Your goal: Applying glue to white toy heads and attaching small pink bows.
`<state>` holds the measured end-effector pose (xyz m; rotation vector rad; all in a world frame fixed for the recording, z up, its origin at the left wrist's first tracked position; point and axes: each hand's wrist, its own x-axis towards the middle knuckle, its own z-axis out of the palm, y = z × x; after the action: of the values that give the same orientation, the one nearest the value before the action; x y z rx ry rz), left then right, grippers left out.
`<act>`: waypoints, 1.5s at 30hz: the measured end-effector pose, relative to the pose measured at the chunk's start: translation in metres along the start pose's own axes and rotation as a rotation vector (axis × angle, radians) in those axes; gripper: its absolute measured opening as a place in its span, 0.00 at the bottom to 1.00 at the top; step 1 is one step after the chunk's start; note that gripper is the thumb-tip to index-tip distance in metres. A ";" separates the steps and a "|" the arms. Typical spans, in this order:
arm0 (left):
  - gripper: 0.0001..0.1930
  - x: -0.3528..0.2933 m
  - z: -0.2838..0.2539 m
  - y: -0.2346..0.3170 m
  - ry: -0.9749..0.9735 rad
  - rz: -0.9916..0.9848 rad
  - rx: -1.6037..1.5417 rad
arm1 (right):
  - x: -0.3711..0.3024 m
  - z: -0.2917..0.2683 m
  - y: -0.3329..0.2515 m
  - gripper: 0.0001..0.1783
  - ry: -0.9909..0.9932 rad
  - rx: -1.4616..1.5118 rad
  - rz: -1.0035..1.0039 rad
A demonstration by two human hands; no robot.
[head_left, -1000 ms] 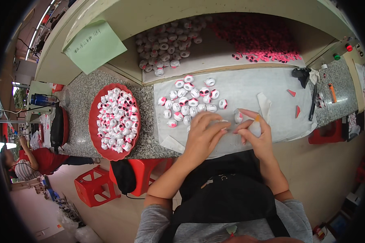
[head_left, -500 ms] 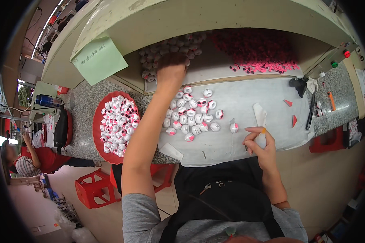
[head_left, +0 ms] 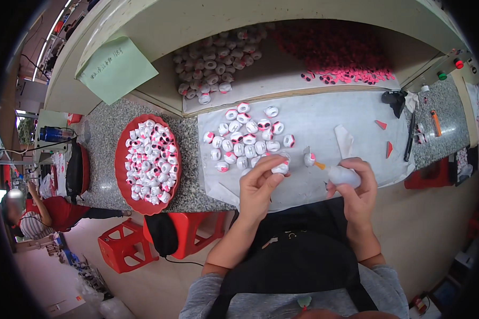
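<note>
My left hand point(head_left: 258, 191) pinches a small white bead-like piece point(head_left: 281, 167) above the white sheet point(head_left: 314, 119). In my right hand point(head_left: 360, 192) is a small squeeze bottle point(head_left: 343, 176), translucent white, its orange nozzle point(head_left: 320, 165) tilted toward the left. Close to that nozzle, a single white-and-pink piece point(head_left: 309, 158) stands apart on the sheet. Several more white pieces with pink patches point(head_left: 250, 126) lie grouped behind my left hand, some with dark ovals or a hole showing.
A red scalloped tray point(head_left: 120, 175) heaped with such pieces stands at left. Under the cabinet point(head_left: 303, 11) are piles of white pieces point(head_left: 213, 66) and pink bits point(head_left: 351, 74). A folded paper point(head_left: 344, 141), black pen-like tool point(head_left: 410, 137) and orange knife-like tool point(head_left: 435, 123) lie at right.
My left hand has come back from the white pile under the cabinet, now holding a piece. My right hand has turned the bottle so its nozzle points left, near the lone piece.
</note>
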<state>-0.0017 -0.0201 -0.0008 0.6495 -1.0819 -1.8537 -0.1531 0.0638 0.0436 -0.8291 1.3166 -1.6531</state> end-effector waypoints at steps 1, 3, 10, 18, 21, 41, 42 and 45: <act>0.14 -0.004 0.002 -0.001 0.002 -0.004 -0.006 | -0.001 -0.001 0.000 0.12 0.040 0.092 -0.048; 0.17 -0.009 0.008 0.001 0.028 -0.034 -0.104 | -0.002 0.000 0.002 0.13 0.080 0.179 -0.094; 0.17 -0.018 0.002 -0.004 0.006 -0.030 -0.172 | -0.009 0.007 0.007 0.19 0.036 -0.130 -0.519; 0.17 -0.022 0.005 -0.004 0.024 -0.024 -0.138 | -0.018 0.013 0.006 0.23 -0.062 -0.266 -0.603; 0.16 -0.022 0.006 -0.003 0.012 -0.035 -0.142 | -0.018 0.012 0.006 0.24 -0.068 -0.264 -0.602; 0.17 -0.021 0.004 -0.006 -0.052 -0.049 -0.174 | -0.017 0.007 0.009 0.24 -0.080 -0.261 -0.613; 0.17 -0.021 0.004 -0.005 -0.051 -0.059 -0.170 | -0.017 0.007 0.009 0.24 -0.074 -0.258 -0.614; 0.17 -0.021 0.004 -0.004 -0.055 -0.071 -0.160 | -0.018 0.007 0.010 0.24 -0.068 -0.251 -0.619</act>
<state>0.0037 0.0012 -0.0025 0.5526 -0.9436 -2.0065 -0.1371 0.0759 0.0357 -1.5486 1.3120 -1.9145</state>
